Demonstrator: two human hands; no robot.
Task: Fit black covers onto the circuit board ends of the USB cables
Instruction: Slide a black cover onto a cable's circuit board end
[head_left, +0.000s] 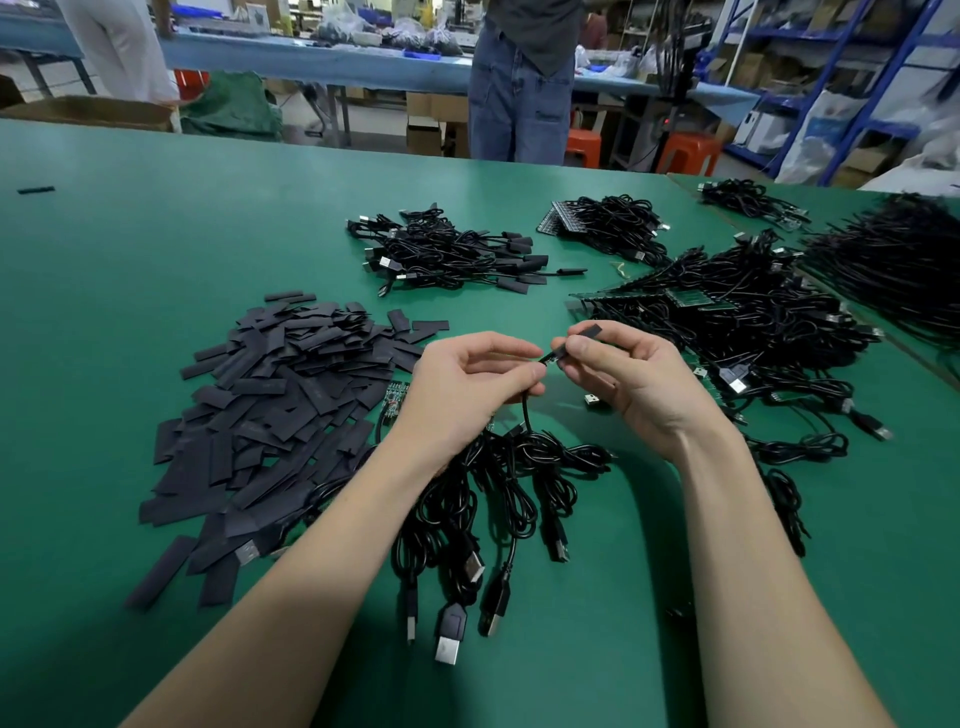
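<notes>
The left hand (467, 384) pinches the board end of one USB cable (525, 415) between thumb and forefinger, so that the small end points toward 3 o'clock and stays steady. The right hand (623, 374) meets it there, its fingertips closed on a black cover (587, 335) whose free end rises toward 1 o'clock. The two hands are almost touching at the centre of the view, probably because the cover opening must be lined up with the narrow board. It seems the cover is just beginning to go on; how far the board is inside cannot be seen.

The cable hangs down from the left hand into a bundle of cables (493, 493) lying on the green desk (156, 234) at 6 o'clock, close to the body for easy picking. A pile of loose covers (280, 405) lies at 9 o'clock, near the left forearm. A heap of cables already covered (447, 249) sits at 12 o'clock, out of the way, and a bigger heap with bare green boards (727, 322) waits at 2 o'clock.
</notes>
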